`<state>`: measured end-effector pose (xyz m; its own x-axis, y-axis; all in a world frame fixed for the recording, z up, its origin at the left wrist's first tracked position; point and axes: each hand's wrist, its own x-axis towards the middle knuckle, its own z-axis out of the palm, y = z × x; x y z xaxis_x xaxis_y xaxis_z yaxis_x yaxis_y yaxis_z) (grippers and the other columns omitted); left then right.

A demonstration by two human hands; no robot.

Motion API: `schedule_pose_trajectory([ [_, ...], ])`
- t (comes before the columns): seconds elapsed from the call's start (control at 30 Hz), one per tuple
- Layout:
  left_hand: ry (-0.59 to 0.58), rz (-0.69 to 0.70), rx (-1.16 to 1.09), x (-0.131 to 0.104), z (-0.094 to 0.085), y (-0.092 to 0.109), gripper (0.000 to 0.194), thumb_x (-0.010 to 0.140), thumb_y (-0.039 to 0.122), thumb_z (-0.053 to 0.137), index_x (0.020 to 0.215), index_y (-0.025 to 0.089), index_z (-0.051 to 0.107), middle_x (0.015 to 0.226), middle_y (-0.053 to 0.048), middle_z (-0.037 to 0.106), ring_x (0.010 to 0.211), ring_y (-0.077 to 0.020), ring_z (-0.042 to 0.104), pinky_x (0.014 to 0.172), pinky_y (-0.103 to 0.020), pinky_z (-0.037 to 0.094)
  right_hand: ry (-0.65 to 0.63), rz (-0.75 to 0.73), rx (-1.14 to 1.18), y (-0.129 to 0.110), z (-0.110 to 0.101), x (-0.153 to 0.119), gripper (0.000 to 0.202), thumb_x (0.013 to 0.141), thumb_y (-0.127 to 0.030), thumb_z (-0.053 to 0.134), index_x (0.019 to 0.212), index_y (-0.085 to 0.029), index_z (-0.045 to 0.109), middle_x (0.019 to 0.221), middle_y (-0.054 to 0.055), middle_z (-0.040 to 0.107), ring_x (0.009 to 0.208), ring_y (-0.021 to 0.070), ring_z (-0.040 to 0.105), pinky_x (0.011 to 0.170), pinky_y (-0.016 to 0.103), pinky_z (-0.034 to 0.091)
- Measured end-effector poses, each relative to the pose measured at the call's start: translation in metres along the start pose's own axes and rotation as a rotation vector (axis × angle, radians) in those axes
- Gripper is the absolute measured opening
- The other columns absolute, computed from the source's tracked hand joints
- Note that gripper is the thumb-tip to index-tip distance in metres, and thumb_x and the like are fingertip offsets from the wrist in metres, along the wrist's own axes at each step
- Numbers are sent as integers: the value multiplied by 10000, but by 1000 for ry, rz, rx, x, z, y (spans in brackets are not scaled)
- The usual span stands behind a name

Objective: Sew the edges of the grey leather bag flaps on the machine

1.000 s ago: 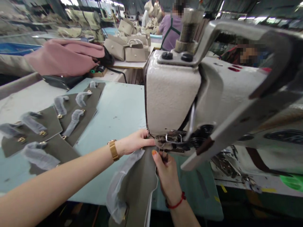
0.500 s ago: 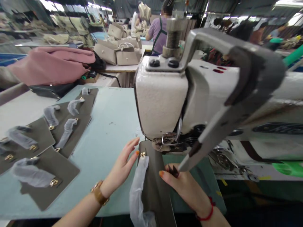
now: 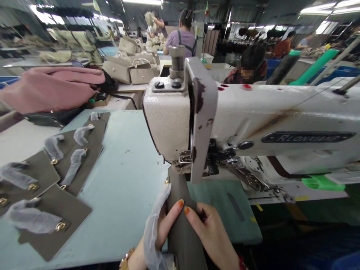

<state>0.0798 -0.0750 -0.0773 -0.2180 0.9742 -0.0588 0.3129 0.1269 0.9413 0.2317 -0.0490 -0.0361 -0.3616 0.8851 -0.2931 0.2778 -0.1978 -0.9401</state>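
A narrow olive-grey leather piece (image 3: pixel 180 221) runs from the table's near edge up under the head of a white sewing machine (image 3: pixel 174 116). A gold ring and a clear plastic wrap (image 3: pixel 153 228) hang on its left side. My left hand (image 3: pixel 161 228) presses the piece from the left, fingers partly under the wrap. My right hand (image 3: pixel 210 234) holds it from the right, thumb on top. Both thumbs meet on the piece just below the presser foot (image 3: pixel 182 161).
Several olive leather panels (image 3: pixel 56 210) with gold rings and plastic wraps lie on the pale blue table (image 3: pixel 126 168) at left. A pink bag (image 3: pixel 47 88) sits at the back left. Other people work at benches behind, with beige bags (image 3: pixel 132 69).
My left hand left the flat table and came to grip the piece beside my right hand. Both hands drew nearer to me. The view shifted right, showing the machine's long arm.
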Motion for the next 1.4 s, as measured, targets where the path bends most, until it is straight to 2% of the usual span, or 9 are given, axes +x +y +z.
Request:
schedule_pose_trajectory([
  [0.13,-5,-99,1,-4,-1,2,498,861,485,511,1283,227,562,1255,-83,613,1279,-349,452,1053,-493,421,7,1,-22,1,2,0,372,847,-452,477,613,-172,405,605,-15,387,584,116,349,508,229,270],
  [0.37,46,-165,-43,3,-1,10,510,793,556,567,1162,208,621,1197,-91,641,1173,-333,545,1084,-489,362,27,21,-31,-1,2,4,387,835,-476,464,596,-184,377,583,-25,351,559,109,319,491,232,252],
  [0.5,-17,-232,-163,11,-6,14,517,743,609,592,1044,195,661,1027,-97,697,1008,-323,635,990,-460,466,45,43,-23,-3,4,9,392,830,-481,477,591,-184,387,576,-26,363,548,108,327,483,228,261],
  [0.73,-71,-293,-78,14,-14,11,474,751,623,569,894,194,712,921,-92,720,875,-289,678,878,-400,543,55,54,-39,-2,6,10,396,839,-472,479,586,-189,364,572,-36,336,545,102,311,477,224,253],
  [0.93,-104,-260,-40,23,-17,21,421,770,573,569,861,199,740,823,-71,737,862,-299,686,853,-396,555,38,93,23,-2,7,16,384,837,-480,481,626,-162,438,603,-15,392,579,112,349,496,223,287],
  [1.07,-13,-103,-111,37,-17,31,526,757,511,610,1177,196,631,1107,-75,701,1070,-293,626,988,-373,477,62,105,42,-2,8,24,372,819,-472,496,620,-163,439,587,-19,388,568,113,363,483,218,290],
  [1.17,-46,-81,-182,45,-16,31,579,774,494,603,1264,190,558,1220,-82,647,1099,-280,613,993,-355,471,77,117,68,-2,10,29,380,811,-483,515,624,-157,459,587,-16,410,561,113,382,479,211,305],
  [1.3,-96,-91,-267,56,-16,20,519,792,497,593,1193,166,603,1156,-98,671,1085,-287,613,1015,-388,450,38,133,141,1,10,36,413,816,-516,536,666,-130,535,618,16,506,573,129,443,496,214,364],
  [1.4,-84,-44,-212,64,-19,19,401,764,504,617,980,177,701,1071,-103,691,1088,-311,601,1029,-418,432,45,78,192,4,11,42,390,814,-503,573,706,-129,589,637,25,558,575,137,475,487,209,382],
])
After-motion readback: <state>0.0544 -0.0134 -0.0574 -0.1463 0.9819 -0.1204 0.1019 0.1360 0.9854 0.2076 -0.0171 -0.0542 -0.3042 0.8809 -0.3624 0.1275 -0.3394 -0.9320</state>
